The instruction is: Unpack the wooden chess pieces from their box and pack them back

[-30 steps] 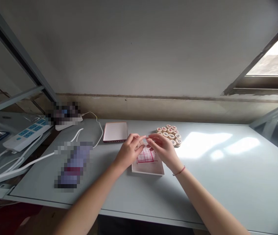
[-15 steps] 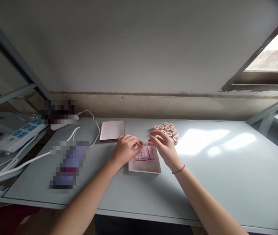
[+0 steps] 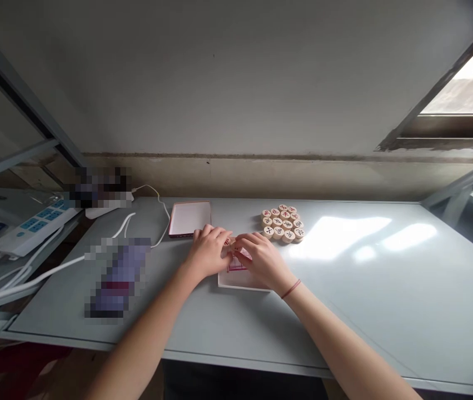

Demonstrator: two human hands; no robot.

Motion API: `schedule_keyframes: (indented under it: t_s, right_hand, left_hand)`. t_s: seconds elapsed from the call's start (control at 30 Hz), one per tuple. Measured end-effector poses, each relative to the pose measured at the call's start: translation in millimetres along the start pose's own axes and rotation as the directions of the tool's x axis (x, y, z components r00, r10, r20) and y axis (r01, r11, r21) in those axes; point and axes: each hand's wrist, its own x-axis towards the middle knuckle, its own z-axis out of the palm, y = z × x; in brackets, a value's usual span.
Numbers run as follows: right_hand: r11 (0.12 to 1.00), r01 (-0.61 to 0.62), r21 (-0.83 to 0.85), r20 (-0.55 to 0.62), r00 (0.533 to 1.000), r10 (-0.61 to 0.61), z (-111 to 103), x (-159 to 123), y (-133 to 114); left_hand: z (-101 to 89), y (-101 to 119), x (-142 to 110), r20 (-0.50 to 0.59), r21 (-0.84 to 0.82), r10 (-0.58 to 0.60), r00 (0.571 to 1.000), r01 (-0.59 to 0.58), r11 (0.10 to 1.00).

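Over the far left corner of a shallow white box (image 3: 242, 284) with a red grid in its bottom, my two hands meet. A round wooden Chinese chess piece (image 3: 227, 241) with a red character shows between them. My left hand (image 3: 208, 253) curls its fingers and thumb around the pieces at that corner. My right hand (image 3: 263, 260) reaches in from the other side, its fingertips pinched together at a piece there, mostly hidden by the fingers. Behind my right hand, several Chinese chess pieces (image 3: 287, 224) with red and black characters stand in a tight group on the table.
The box lid (image 3: 190, 219) lies open side up behind my left hand. Left of it are a white cable (image 3: 165, 219), a blurred-out purple object (image 3: 122, 278) and a power strip (image 3: 36, 225). A wall runs along the back edge of the grey table (image 3: 369, 311).
My right hand has moved left, away from the group of pieces, to my left hand over the box. My left hand has shifted slightly left.
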Motion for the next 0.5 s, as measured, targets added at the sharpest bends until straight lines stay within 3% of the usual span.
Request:
schedule_keyframes:
  t_s: [0.2, 0.33, 0.4, 0.5]
  right_hand:
    - [0.980, 0.014, -0.197, 0.036, 0.999, -0.007, 2.2, 3.2, 0.6]
    - [0.992, -0.004, -0.130, 0.024, 1.000, 0.007, -2.5, 3.6, -1.4]
    - [0.998, -0.050, -0.024, -0.016, 0.999, 0.049, -10.8, 5.3, 4.5]
    - [0.971, -0.239, -0.002, -0.128, 0.963, 0.237, -30.9, 15.5, 30.9]
  left_hand:
    - [1.4, -2.2, 0.1, 0.001, 0.002, 0.010, 1.000, -0.010, 1.000]
    - [2.9, -2.8, 0.1, -0.005, 0.022, 0.007, 1.000, -0.007, 1.000]
    - [4.0, -2.5, 1.3, -0.016, 0.025, 0.006, 1.000, -0.005, 1.000]
    - [6.9, -1.2, 5.6, -0.051, 0.017, 0.026, 0.998, -0.025, 1.000]
